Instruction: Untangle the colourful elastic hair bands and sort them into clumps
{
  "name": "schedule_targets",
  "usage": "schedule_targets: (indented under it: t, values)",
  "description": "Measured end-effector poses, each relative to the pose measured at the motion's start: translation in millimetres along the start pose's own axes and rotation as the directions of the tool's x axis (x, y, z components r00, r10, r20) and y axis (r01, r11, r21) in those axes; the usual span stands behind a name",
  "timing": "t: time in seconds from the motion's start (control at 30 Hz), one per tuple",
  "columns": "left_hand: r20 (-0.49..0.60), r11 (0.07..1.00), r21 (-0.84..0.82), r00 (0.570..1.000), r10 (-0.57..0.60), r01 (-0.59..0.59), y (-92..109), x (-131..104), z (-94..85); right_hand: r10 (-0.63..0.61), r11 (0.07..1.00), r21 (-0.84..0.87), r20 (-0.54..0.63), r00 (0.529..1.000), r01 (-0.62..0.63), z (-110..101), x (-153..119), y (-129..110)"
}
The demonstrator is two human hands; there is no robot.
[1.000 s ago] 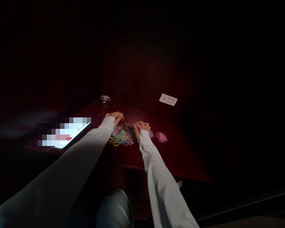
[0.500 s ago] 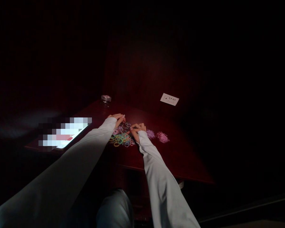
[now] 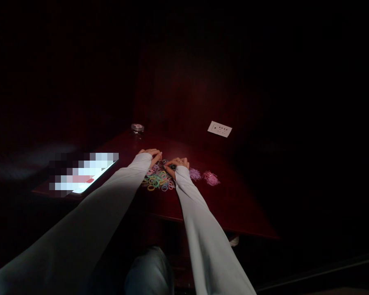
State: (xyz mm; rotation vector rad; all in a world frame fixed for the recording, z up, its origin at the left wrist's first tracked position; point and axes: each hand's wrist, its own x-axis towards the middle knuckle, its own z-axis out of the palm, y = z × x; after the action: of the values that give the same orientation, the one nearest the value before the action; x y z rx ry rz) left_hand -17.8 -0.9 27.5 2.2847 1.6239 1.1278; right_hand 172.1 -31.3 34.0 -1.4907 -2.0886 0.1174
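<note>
head view: on the dark red tabletop [image 3: 227,205], coloured bands [image 3: 158,181] are spread in a loose pile. the left hand [image 3: 151,153] is held at the pile's 11 o'clock, fingers curled; the right hand [image 3: 178,163] is bent over its 1 o'clock edge, fingers partly folded. whether a band is gripped by either cannot be told. at 3 o'clock a purple heap [image 3: 194,174] is followed by a pink heap [image 3: 211,178]; a lit screen [image 3: 94,176] is seen at 9, a jar [image 3: 137,128] at 11, a socket [image 3: 219,129] at 2.
</note>
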Motion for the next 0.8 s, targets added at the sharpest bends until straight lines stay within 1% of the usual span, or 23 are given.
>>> schedule_targets:
  t: [0.1, 0.2, 0.27, 0.53, 0.8]
  values:
    - [0.016, 1.0, 0.006, 1.0, 0.025, -0.025, -2, 0, -0.2, -0.042, 0.999, 0.02, 0.03, 0.999, 0.042, 4, 3, -2]
    - [0.028, 0.999, 0.027, 0.999, 0.022, -0.023, -3, 0, 0.8, -0.076, 0.997, 0.018, 0.067, 0.995, 0.075, 7, 5, -2]
    - [0.031, 0.999, 0.038, 0.999, 0.019, -0.02, -4, 1, 1.6, -0.084, 0.996, 0.017, 0.071, 0.994, 0.083, 9, 6, 0]
    - [0.031, 0.999, 0.024, 0.999, 0.025, -0.026, -6, 1, 2.2, -0.072, 0.997, 0.027, 0.063, 0.995, 0.071, 17, 8, 5]
    - [0.063, 0.999, 0.029, 0.998, 0.016, -0.018, -6, 2, 1.8, -0.057, 0.998, 0.042, 0.056, 0.997, 0.055, 16, 5, 2]
